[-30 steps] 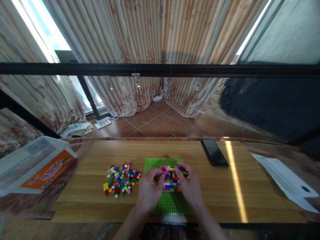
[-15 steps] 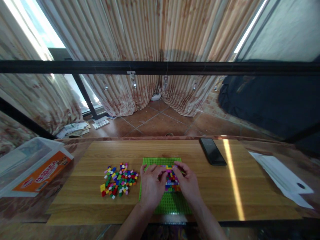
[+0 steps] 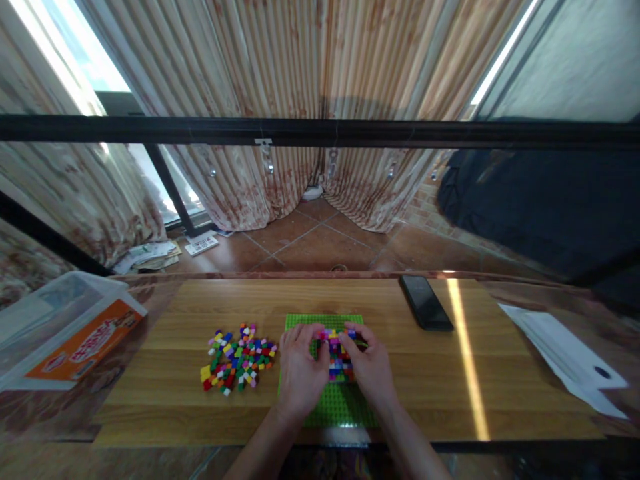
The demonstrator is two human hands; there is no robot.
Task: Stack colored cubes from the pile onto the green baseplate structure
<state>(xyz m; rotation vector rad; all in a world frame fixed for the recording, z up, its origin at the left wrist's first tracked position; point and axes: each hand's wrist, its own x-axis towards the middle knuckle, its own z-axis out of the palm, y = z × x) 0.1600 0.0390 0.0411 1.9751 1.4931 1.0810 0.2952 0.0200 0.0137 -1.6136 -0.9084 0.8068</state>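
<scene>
A green studded baseplate (image 3: 336,408) lies on the wooden table, with a block of small multicoloured toy building bricks (image 3: 340,365) built up on it. My left hand (image 3: 304,370) grips the left end of the block's far row, fingers curled over the far side and thumb on the near side. At the right end, my right hand (image 3: 371,363) pinches the same row between thumb and fingers. The fingers partly hide the block's edges. Left of the baseplate is a loose heap of small coloured bricks (image 3: 241,357).
A black phone (image 3: 426,303) lies at the table's far right. White papers (image 3: 565,347) rest beyond the table's right edge. At the left stands a clear plastic box (image 3: 95,293) with an orange label. A dark rail (image 3: 320,132) crosses in front of the curtains (image 3: 280,67).
My left fingers and thumb have moved apart and slightly back, showing more of the block's far row. The right thumb has shifted a little left. The loose bricks have stayed put.
</scene>
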